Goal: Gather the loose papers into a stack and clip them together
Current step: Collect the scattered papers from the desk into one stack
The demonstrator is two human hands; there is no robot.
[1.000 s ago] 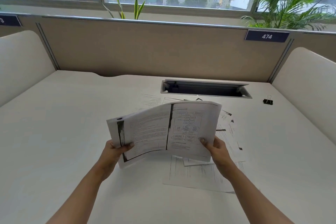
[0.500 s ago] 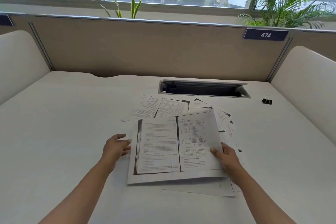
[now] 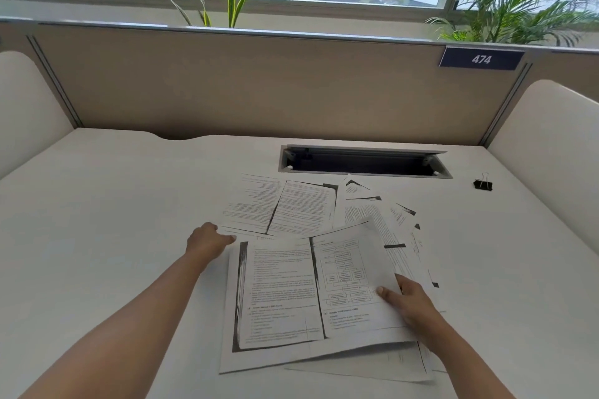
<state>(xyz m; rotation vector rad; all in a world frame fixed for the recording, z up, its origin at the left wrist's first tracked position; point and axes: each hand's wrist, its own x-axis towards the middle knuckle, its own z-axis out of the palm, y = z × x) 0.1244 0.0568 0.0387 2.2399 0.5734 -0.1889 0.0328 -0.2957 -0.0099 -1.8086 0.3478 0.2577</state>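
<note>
**Papers half gathered**

Sheets (image 3: 311,298) lie under our right hand (image 3: 410,304), whose thumb and fingers pinch their edge, likely to steady them. Our left hand (image 3: 207,240), fingers loosely curled, reaches toward a farther page (image 3: 282,204). Far beyond the right hand waits the binder clip (image 3: 483,184).

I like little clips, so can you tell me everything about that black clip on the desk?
The black binder clip is small, with a dark body and two thin silvery wire handles that stick up at the back. It sits by itself on the white desk, far off to the right, past the end of the long dark slot. Nothing touches it: no paper, no hand. It holds no paper.
</note>
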